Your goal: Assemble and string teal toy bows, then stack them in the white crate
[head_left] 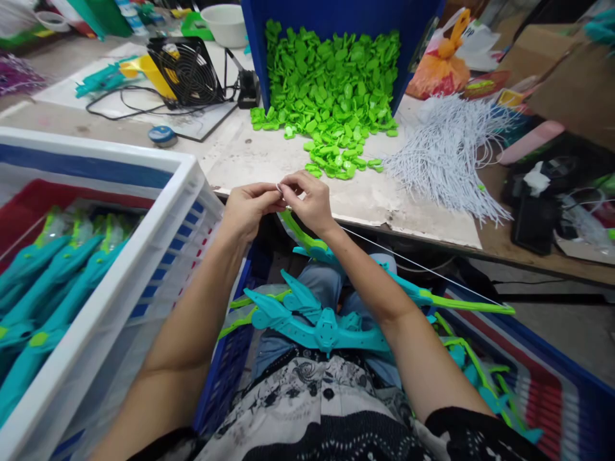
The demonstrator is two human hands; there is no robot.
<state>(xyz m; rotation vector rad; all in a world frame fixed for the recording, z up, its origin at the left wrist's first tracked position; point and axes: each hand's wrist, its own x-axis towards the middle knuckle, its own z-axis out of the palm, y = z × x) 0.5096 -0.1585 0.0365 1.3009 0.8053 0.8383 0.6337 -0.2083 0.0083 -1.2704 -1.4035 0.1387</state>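
Observation:
Over the table's front edge, my left hand (248, 208) and my right hand (310, 202) meet, fingertips pinched on a white string (423, 264). A small loop of it shows between them. The string runs under my right forearm to the tip of a lime-green limb (471, 303) on a teal and green toy bow. That bow's other limb (294, 225) rises just below my right hand; its tip is hidden by my fingers. Across my lap lies a second teal bow (327, 330), partly covered by my right arm.
A blue bin (259, 57) spills green plastic clips (336, 96) onto the table. White strings (446, 153) lie in a bundle to the right. A black fan (187, 70) stands back left. A white crate (185, 173) holds finished-looking teal bows (57, 282); another crate (542, 384) is at right.

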